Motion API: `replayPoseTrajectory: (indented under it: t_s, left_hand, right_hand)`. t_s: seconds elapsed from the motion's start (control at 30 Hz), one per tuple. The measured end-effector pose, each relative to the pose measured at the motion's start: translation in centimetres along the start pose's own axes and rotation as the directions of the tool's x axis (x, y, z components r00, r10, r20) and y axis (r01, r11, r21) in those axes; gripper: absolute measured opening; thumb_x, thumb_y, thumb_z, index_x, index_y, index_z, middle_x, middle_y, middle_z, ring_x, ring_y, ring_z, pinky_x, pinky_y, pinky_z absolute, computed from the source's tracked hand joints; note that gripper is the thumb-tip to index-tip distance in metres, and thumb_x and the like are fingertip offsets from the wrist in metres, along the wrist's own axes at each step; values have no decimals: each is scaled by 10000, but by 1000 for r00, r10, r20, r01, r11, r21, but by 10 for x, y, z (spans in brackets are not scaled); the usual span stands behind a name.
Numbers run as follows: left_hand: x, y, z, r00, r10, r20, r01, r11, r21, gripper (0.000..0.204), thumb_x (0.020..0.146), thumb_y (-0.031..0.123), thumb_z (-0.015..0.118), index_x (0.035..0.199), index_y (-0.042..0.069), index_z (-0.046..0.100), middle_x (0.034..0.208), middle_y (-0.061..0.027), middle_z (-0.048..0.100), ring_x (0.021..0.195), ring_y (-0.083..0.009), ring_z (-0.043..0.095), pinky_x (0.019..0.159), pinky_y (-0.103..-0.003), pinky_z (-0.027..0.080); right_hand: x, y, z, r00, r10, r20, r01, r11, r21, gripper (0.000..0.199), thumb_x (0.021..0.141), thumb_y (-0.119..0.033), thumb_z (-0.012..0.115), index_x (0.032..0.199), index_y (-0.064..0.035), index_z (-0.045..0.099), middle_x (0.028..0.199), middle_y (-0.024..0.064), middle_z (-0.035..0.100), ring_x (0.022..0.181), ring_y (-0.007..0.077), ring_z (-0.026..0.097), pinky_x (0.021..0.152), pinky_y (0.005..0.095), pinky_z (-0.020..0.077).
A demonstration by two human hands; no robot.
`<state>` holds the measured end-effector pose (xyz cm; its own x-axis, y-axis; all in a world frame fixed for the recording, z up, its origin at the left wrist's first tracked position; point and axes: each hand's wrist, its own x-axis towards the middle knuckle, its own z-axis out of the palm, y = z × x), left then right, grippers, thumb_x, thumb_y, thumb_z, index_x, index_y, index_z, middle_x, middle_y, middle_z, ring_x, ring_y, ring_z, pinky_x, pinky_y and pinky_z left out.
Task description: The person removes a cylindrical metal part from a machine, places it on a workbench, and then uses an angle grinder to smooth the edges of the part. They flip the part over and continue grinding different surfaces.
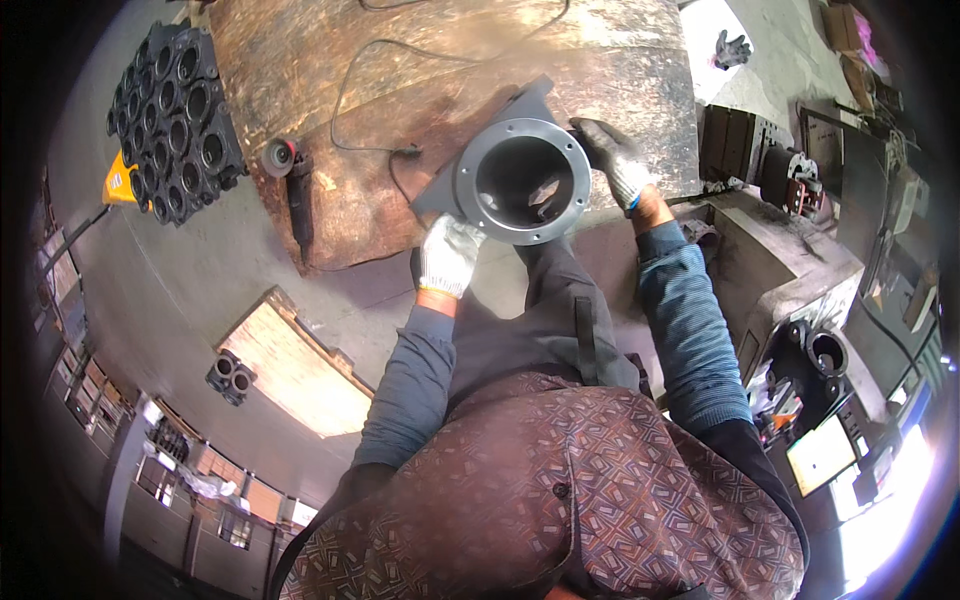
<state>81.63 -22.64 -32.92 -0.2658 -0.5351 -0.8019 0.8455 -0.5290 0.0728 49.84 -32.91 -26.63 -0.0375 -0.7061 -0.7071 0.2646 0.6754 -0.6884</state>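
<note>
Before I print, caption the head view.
Gloved left hand and right hand flank a grey flanged part at the edge of a wooden table, an angle grinder lying to the left.

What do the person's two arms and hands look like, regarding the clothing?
The left hand wears a mostly white glove; the right hand, a white one with dark fingers. The left sleeve and right sleeve are blue-grey, finely striped on the right.

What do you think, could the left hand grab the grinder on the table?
Probably yes: nothing seems to stand between the left hand and the grinder, though the hand must first leave the metal pipe.
</note>
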Motion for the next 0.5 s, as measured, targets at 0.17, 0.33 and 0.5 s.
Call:
replayPoseTrajectory:
  t_s: [0.17, 0.33, 0.5]
  left_hand:
    - [5, -12, -2, 972, 163, 169, -231, 791, 566, 261, 1013, 87, 435, 774, 138, 527, 731, 29, 557, 715, -112, 571, 759, -269, 501]
    - [0, -7, 11, 991, 87, -105, -71, 986, 149, 318, 988, 169, 472, 674, 197, 428, 635, 74, 464, 567, -72, 485, 556, -233, 452]
    - [-8, -10, 48, 991, 98, -87, -85, 986, 140, 276, 981, 210, 495, 706, 181, 486, 671, 59, 522, 623, -75, 526, 624, -251, 480]
  right_hand:
    - [-1, 12, 2, 995, -100, 18, 99, 992, 75, 468, 1013, -310, 662, 1317, 45, 635, 1274, 179, 685, 1175, 238, 660, 1026, 335, 507]
    - [-11, -18, 14, 984, -175, 28, 175, 984, -17, 427, 1057, -284, 591, 1333, 39, 629, 1243, 149, 706, 1183, 220, 664, 1046, 330, 506]
    - [-6, -58, 40, 996, -29, 87, 53, 957, -284, 479, 1045, -371, 594, 1315, 21, 648, 1194, 132, 717, 1093, 205, 663, 968, 330, 514]
